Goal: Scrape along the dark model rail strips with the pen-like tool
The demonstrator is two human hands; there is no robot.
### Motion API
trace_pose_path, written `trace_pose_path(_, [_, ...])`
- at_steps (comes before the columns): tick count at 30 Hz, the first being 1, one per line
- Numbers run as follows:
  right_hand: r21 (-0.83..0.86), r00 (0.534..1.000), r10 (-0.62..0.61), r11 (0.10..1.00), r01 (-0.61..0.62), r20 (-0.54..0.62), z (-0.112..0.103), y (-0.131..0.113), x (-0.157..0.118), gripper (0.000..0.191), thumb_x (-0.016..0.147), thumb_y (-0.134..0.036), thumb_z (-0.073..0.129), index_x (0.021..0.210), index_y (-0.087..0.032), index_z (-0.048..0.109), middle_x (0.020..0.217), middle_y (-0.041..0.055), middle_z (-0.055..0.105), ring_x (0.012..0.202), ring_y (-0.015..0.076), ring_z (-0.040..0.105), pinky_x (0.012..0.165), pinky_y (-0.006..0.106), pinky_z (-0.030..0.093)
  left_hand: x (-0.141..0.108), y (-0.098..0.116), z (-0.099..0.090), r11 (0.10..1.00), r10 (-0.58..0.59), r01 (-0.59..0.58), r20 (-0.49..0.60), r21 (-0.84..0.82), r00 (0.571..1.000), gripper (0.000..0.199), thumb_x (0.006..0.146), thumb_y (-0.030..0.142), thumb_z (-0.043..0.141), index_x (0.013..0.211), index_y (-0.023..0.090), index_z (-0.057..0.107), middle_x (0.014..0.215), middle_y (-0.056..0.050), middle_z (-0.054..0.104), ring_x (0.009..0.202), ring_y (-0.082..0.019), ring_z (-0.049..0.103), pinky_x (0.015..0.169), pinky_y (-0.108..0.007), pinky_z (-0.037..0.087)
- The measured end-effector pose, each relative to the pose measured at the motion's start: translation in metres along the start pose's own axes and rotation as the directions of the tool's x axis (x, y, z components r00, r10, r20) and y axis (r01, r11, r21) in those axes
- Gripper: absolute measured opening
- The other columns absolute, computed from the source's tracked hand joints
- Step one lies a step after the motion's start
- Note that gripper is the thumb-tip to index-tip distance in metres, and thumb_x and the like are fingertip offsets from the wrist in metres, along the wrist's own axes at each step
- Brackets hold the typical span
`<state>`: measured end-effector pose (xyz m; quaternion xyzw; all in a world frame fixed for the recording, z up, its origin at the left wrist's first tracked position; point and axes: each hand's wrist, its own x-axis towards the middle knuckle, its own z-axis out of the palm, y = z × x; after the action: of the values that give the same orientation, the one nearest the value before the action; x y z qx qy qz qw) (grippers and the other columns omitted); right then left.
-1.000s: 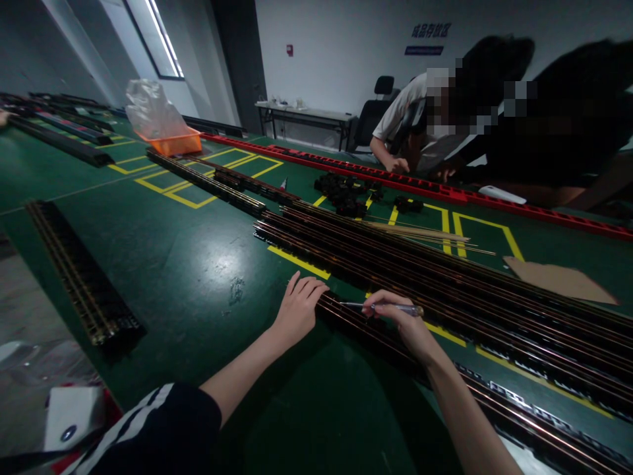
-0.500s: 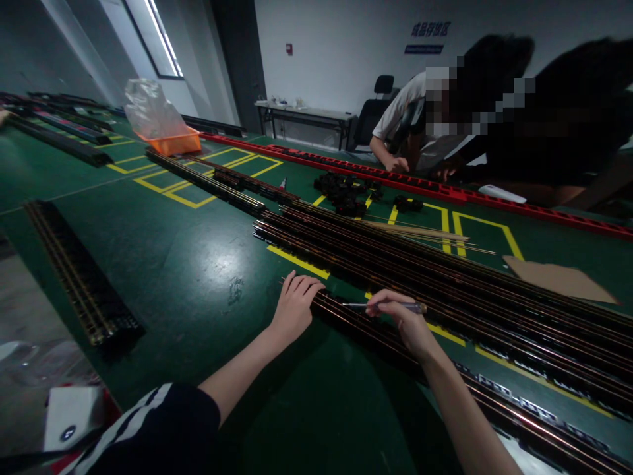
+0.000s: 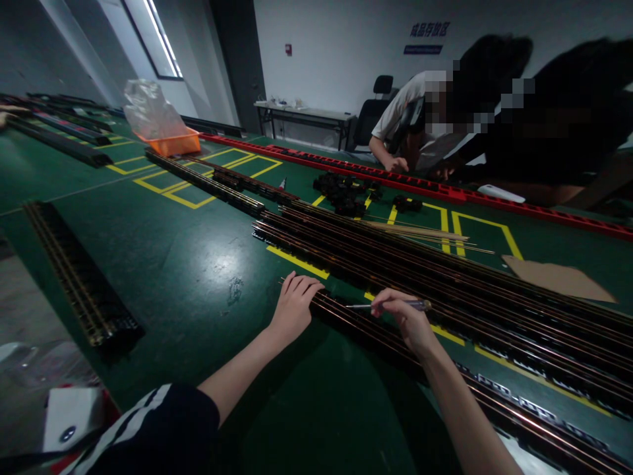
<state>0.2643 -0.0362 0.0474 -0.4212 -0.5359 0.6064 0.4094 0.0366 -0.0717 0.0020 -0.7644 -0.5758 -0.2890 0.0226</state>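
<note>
A long black rail with copper strips [image 3: 363, 328] runs from centre to lower right on the green table. My left hand [image 3: 293, 307] is closed over its far-left end, fingers bent across the top and the thumb side partly hidden. In my right hand [image 3: 403, 316] is a slim screwdriver [image 3: 363, 306], pinched between thumb and fingers. Its shaft points left, with the tip at the rail's upper side; whether the tip touches is too dark to tell. Just beyond lies a row of similar black rails [image 3: 395, 254] with copper strips.
Another black rail [image 3: 82, 277] lies at the left edge. Farther back are an orange bin [image 3: 175, 142] holding a clear bag, black parts [image 3: 341, 192], thin rods [image 3: 430, 232], cardboard [image 3: 558, 277] and a long red rack [image 3: 316, 156]. Two people lean over the far side.
My right hand and the screwdriver have shifted slightly to the right. My left hand stays on the rail's end.
</note>
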Motion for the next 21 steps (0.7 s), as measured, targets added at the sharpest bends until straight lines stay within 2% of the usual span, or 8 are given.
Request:
trace_pose_path(5, [-0.008, 1.000, 0.002, 1.000, -0.002, 0.008, 0.0007, -0.0011, -0.0008, 0.014, 0.060, -0.027, 0.058, 0.060, -0.017, 0.068, 0.059, 0.0037, 0.062, 0.061, 0.0156, 0.055, 0.063, 0.030, 0.043, -0.0001, -0.0006, -0.0002, 1.000, 0.010, -0.011, -0.010, -0.029, 1.000, 0.047, 0.073, -0.006, 0.035, 0.105, 0.019, 0.059, 0.107, -0.004, 0.064, 0.107, -0.019, 0.054, 0.106, -0.050, 0.032])
trace_pose_path(11, [-0.006, 1.000, -0.001, 1.000, 0.001, 0.003, 0.0005, 0.0004, -0.0002, 0.014, 0.061, -0.026, 0.058, 0.060, -0.017, 0.068, 0.059, 0.0040, 0.062, 0.062, 0.0154, 0.055, 0.064, 0.030, 0.042, 0.0002, 0.0006, -0.0027, 0.993, 0.096, -0.096, -0.003, -0.072, 0.995, 0.046, 0.075, -0.004, 0.035, 0.107, 0.018, 0.059, 0.107, -0.004, 0.065, 0.105, -0.017, 0.056, 0.108, -0.047, 0.031])
trace_pose_path(21, [-0.002, 1.000, 0.001, 1.000, -0.001, -0.003, 0.0013, -0.0001, -0.0006, 0.014, 0.061, -0.027, 0.058, 0.060, -0.017, 0.068, 0.059, 0.0036, 0.062, 0.061, 0.0152, 0.055, 0.063, 0.029, 0.042, 0.0004, 0.0072, -0.0082, 0.992, 0.120, -0.115, 0.099, -0.050, 0.988, 0.039, 0.076, 0.024, 0.052, 0.114, 0.019, 0.057, 0.116, -0.006, 0.061, 0.110, -0.022, 0.052, 0.109, -0.049, 0.026])
